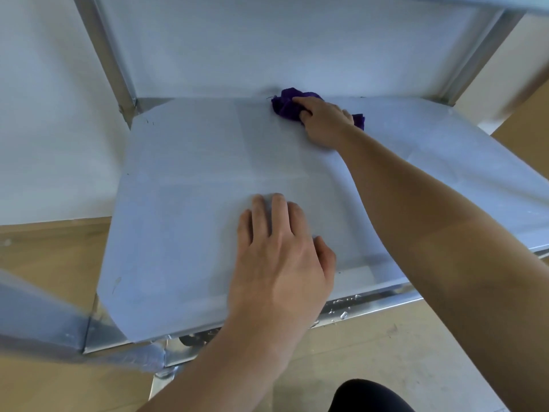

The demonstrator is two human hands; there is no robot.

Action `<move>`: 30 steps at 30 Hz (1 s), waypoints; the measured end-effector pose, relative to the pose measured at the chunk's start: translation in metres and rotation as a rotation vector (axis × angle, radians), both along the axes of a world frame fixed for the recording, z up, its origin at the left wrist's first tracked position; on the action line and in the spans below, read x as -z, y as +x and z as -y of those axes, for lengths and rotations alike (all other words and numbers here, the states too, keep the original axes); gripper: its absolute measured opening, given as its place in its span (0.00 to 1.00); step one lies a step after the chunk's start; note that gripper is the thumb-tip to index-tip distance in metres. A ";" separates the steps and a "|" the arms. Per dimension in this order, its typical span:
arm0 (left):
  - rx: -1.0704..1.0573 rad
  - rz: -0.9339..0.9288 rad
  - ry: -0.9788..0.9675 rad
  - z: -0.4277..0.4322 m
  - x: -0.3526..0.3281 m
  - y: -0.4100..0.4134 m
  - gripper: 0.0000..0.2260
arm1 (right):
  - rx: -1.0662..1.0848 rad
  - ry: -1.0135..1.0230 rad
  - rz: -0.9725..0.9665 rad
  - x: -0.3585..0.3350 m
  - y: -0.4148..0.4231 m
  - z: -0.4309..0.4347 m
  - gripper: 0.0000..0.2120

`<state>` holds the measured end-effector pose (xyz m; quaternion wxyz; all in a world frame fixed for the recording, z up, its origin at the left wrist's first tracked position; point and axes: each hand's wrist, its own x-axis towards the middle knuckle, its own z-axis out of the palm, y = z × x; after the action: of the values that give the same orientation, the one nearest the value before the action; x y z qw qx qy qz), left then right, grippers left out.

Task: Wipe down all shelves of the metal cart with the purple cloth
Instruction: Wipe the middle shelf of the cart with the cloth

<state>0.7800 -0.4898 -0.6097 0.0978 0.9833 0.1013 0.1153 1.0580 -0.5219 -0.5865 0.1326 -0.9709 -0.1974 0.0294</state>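
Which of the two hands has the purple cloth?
The right hand, stretched to the shelf's far edge, grips the bunched cloth. The left hand lies flat and empty near the front.

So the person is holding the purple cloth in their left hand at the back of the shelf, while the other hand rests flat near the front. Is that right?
Not quite. The head view shows the purple cloth under the right hand, not the left, at the back of the shelf. The left hand is the one resting flat near the front edge.
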 end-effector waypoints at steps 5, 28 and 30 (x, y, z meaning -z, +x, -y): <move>-0.002 0.012 -0.007 -0.003 -0.001 0.001 0.22 | -0.037 -0.004 -0.013 -0.003 -0.002 -0.003 0.22; -0.007 0.042 0.005 -0.002 0.003 0.002 0.21 | -0.298 0.046 -0.017 0.001 -0.067 -0.044 0.21; 0.002 0.048 0.006 -0.005 0.004 0.003 0.21 | -0.269 0.020 -0.017 0.000 -0.057 -0.053 0.21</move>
<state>0.7830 -0.4851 -0.6136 0.0972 0.9806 0.0976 0.1391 1.0009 -0.4686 -0.5863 0.1389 -0.9340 -0.3250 0.0530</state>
